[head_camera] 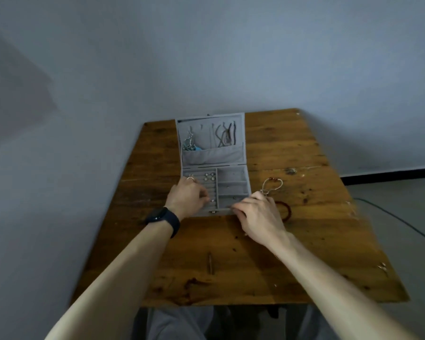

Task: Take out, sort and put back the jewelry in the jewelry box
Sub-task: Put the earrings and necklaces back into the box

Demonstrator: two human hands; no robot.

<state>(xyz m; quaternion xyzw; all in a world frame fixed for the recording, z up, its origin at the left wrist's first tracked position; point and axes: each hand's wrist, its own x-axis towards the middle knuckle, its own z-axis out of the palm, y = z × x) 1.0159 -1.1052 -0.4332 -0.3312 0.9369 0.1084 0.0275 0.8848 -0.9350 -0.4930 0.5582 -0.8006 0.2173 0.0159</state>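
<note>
A grey jewelry box (pixel 233 185) lies open on the wooden table (pixel 231 266), its lid standing up with necklaces (pixel 225 138) and blue-silver earrings (pixel 189 143) hanging inside. My left hand (pixel 187 198) is over the ring rolls at the box's left, fingers curled and pinching a small ring (pixel 212 200). My right hand (pixel 258 218) rests at the box's front right corner with fingers curled; what it holds is hidden. Stud earrings (pixel 209 177) sit in the upper ring rows. A chain bracelet (pixel 271 186) and a red bead bracelet (pixel 286 211) lie on the table right of the box.
A small metal pin (pixel 209 263) lies on the table near me. Another small metal piece (pixel 382 267) sits by the right edge. A cable (pixel 398 219) runs over the floor to the right. The wall stands just behind the table.
</note>
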